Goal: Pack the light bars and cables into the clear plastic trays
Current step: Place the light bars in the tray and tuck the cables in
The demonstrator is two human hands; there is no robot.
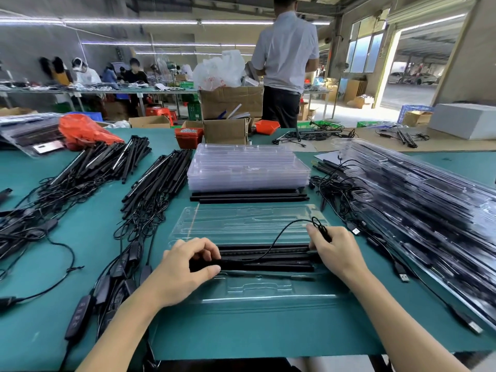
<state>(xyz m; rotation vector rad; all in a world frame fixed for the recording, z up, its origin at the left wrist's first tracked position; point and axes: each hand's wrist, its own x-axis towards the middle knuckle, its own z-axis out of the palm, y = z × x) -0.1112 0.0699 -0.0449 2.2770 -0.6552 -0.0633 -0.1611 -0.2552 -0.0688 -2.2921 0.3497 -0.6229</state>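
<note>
On green table [241, 334]: open clear tray [257, 288], light bars [268, 260] lying inside.
Left hand [185, 267] is gripping the bars' left end; right hand [335, 251] is pinching the cable [276, 237] at their right end.

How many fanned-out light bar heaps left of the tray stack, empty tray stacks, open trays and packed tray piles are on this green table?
Light bar heaps, far left and nearer the stack: 2
Empty tray stack: 1
Open tray: 1
Packed tray pile: 1
Total: 5
</note>
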